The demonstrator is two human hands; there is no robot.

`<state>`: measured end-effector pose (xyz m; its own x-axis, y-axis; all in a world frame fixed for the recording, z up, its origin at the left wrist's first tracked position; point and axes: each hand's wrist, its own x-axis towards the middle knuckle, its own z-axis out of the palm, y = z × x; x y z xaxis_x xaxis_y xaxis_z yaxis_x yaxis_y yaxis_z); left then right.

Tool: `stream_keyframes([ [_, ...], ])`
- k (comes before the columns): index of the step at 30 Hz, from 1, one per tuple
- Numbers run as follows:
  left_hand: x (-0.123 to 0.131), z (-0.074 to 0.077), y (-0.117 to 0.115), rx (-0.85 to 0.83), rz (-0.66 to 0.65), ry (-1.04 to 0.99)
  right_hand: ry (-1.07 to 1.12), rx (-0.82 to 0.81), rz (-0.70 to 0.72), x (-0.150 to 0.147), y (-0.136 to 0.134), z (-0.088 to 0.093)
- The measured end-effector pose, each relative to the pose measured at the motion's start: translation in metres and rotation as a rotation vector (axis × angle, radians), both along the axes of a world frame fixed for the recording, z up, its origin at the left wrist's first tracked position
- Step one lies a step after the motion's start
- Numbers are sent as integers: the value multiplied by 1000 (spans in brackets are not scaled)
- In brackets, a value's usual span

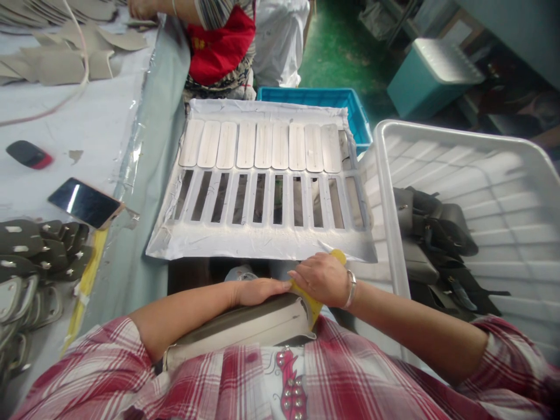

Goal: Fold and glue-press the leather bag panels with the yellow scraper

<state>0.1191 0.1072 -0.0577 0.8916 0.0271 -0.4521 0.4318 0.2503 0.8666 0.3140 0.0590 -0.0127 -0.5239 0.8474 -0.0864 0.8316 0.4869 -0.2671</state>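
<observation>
Across my lap lies a grey-brown bag part (245, 331) with a pale strip along its side. My left hand (261, 290) is laid along its top edge, fingers together and pointing right, gripping it there; the thumb is hidden. With bent fingers my right hand (322, 280) holds a yellow flexible piece (311, 306) against the right end of the bag part. The yellow piece sticks out above and below that hand, and its exact kind does not show. Both hands nearly touch, just below the front edge of a white-covered slotted rack (262, 242).
Several pale oblong pieces (247, 144) line the rack's back row. On the left table (100, 125) are a phone (85, 202), a computer mouse (28, 154) and dark parts (48, 245). A white bin (389, 233) with dark bags stands right. A co-worker's arm (210, 13) is behind.
</observation>
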Motion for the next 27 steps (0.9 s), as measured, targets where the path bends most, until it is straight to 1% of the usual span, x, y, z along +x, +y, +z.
stream_keyframes([
  [2,1,1,1,15,-21,-9,21,15,-56,-1,-7,-2],
  [5,4,1,1,58,-43,-86,43,33,-114,-2,-17,-4],
  [8,6,-1,1,102,-65,-147,25,26,-126,-2,-19,-4],
  [10,6,-1,1,137,-86,-139,-4,2,-106,-2,-17,-3],
  [14,2,2,1,174,-134,-62,-64,-64,1,-1,-4,3],
  [17,-1,9,1,137,-149,-41,-93,-95,131,-1,11,5],
  [20,-3,15,2,110,-155,5,-76,-102,275,-2,26,4],
  [24,-2,19,7,141,-179,151,-5,-60,385,0,41,-1],
  [27,-1,18,11,191,-194,286,71,11,436,4,45,-4],
])
